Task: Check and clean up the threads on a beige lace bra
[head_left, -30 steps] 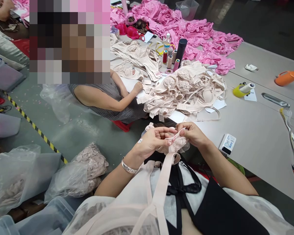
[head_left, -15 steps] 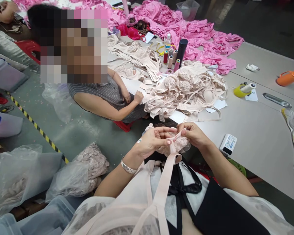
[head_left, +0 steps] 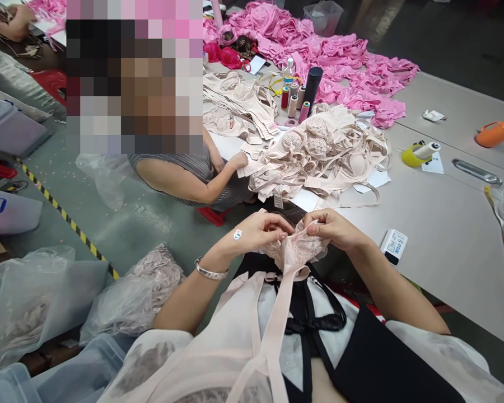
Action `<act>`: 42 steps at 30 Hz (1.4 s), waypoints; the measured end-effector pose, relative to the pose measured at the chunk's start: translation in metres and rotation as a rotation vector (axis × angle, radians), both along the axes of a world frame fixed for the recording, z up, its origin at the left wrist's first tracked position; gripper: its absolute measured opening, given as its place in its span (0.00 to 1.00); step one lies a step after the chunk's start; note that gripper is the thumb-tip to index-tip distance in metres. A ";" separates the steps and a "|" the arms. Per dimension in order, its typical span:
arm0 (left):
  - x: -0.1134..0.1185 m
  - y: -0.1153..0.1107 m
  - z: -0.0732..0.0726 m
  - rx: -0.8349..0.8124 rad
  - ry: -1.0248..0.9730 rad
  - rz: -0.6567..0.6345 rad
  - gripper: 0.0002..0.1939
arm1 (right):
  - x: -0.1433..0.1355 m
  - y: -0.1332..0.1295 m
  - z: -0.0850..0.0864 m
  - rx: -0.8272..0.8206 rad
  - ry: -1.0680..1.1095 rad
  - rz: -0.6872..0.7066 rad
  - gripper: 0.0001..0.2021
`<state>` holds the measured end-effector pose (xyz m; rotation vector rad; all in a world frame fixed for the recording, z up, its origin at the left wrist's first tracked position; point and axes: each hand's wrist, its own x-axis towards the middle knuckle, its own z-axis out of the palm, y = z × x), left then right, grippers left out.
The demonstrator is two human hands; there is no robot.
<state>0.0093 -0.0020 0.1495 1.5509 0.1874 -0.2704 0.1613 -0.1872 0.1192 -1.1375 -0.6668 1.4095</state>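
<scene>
Both hands pinch one lace bra (head_left: 296, 249) over the lap, just off the bench (head_left: 437, 235) edge. Left hand (head_left: 256, 232) grip closed on its left side; right hand (head_left: 334, 228) grip closed on the top edge, seemingly a strap end. Beige pile (head_left: 319, 157) lies on the bench beyond. Co-worker's hand (head_left: 237, 161) touches that pile.

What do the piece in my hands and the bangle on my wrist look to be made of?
Beige garment, pinched by left hand and right hand: soft lace, going by its openwork pattern, with a smooth, matte, elastic-looking strap. Bangle: probably metal, silvery and shiny.
</scene>
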 end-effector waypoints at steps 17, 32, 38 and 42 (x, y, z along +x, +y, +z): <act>0.001 0.026 -0.009 -0.188 0.002 -0.007 0.28 | 0.007 -0.006 -0.009 0.075 0.023 0.016 0.27; 0.004 0.018 0.004 -0.254 -0.029 -0.009 0.27 | 0.007 -0.006 0.000 0.150 -0.045 0.028 0.27; 0.005 0.016 0.008 -0.263 -0.024 -0.020 0.26 | 0.007 -0.007 -0.001 0.152 -0.072 0.032 0.27; 0.004 0.017 0.005 -0.243 -0.031 -0.032 0.25 | 0.009 -0.009 -0.002 0.178 -0.105 0.044 0.26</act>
